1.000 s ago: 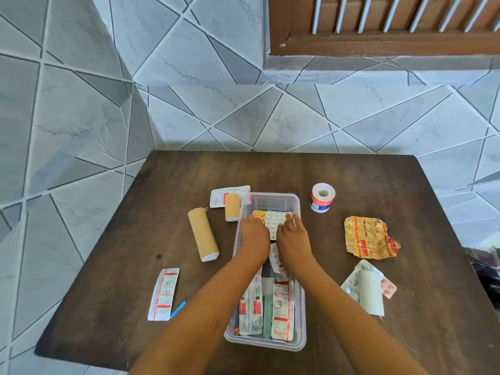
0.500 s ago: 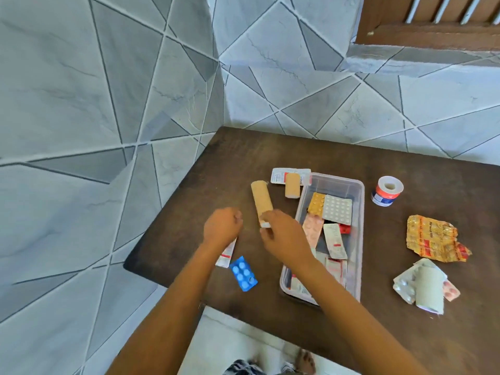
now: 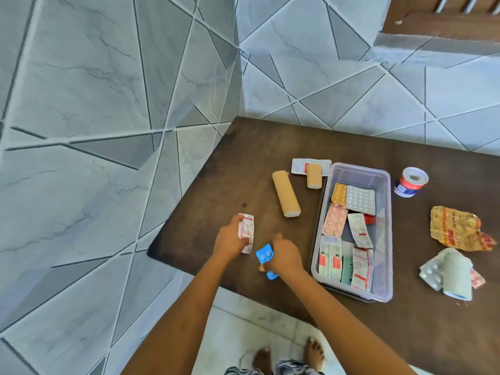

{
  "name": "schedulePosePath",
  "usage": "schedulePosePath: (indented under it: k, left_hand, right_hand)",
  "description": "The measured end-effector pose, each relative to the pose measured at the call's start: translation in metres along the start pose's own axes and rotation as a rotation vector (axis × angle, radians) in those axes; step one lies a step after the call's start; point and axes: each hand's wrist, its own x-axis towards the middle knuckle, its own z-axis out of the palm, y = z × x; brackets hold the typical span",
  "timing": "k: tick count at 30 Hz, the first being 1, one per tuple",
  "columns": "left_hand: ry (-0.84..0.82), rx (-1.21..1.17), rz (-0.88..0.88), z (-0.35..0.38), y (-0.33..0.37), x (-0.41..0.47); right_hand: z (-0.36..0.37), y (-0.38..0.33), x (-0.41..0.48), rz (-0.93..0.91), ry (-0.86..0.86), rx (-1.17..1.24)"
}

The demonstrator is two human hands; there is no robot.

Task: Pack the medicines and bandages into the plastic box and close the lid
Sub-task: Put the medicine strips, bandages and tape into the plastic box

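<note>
Near the table's (image 3: 270, 147) front-left corner, the left hand (image 3: 230, 240) pinches a crinkled white-red foil strip (image 3: 246, 230); the right hand (image 3: 284, 257) grips a glossy blue blister (image 3: 265, 254); right of them sits the clear rectangular box (image 3: 384, 239), lidless, strips inside.

Open clear plastic box (image 3: 387, 212) half-filled with blister strips (image 3: 343, 239)
</note>
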Motion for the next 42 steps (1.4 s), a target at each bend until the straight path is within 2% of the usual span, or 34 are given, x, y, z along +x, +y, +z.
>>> schedulePosePath:
  k: [4, 7, 9, 13, 17, 21, 26, 30, 34, 42]
  left_hand:
    - [0.075, -0.102, 0.069, -0.013, 0.004, 0.001]
    - [0.072, -0.097, 0.164, -0.024, 0.024, 0.004]
    - [0.059, -0.089, 0.255, -0.028, 0.048, 0.004]
    - [0.011, -0.092, 0.414, -0.010, 0.111, 0.004]
    - [-0.188, -0.010, 0.509, 0.027, 0.162, -0.001]
    - [-0.301, 0.219, 0.477, 0.067, 0.185, -0.006]
    - [-0.236, 0.566, 0.490, 0.093, 0.193, -0.008]
    - [-0.287, 0.574, 0.464, 0.101, 0.191, -0.001]
    - [-0.305, 0.648, 0.451, 0.100, 0.192, 0.007]
    - [-0.142, 0.896, 0.487, 0.116, 0.190, -0.001]
  right_hand:
    - [-0.009, 0.000, -0.005, 0.021, 0.046, 0.106]
    - [-0.035, 0.004, -0.017, -0.044, 0.192, 0.194]
    - [-0.066, 0.013, -0.029, -0.067, 0.311, 0.163]
    - [-0.124, 0.054, -0.044, 0.029, 0.448, 0.133]
    - [-0.140, 0.096, -0.044, 0.075, 0.448, 0.145]
    - [-0.134, 0.120, -0.035, 0.048, 0.391, 0.083]
    - [-0.133, 0.138, -0.012, -0.064, 0.285, -0.193]
    - [-0.135, 0.148, -0.003, -0.158, 0.168, -0.285]
    - [-0.141, 0.157, 0.002, -0.193, 0.192, -0.202]
    - [-0.126, 0.159, 0.008, -0.156, 0.274, -0.638]
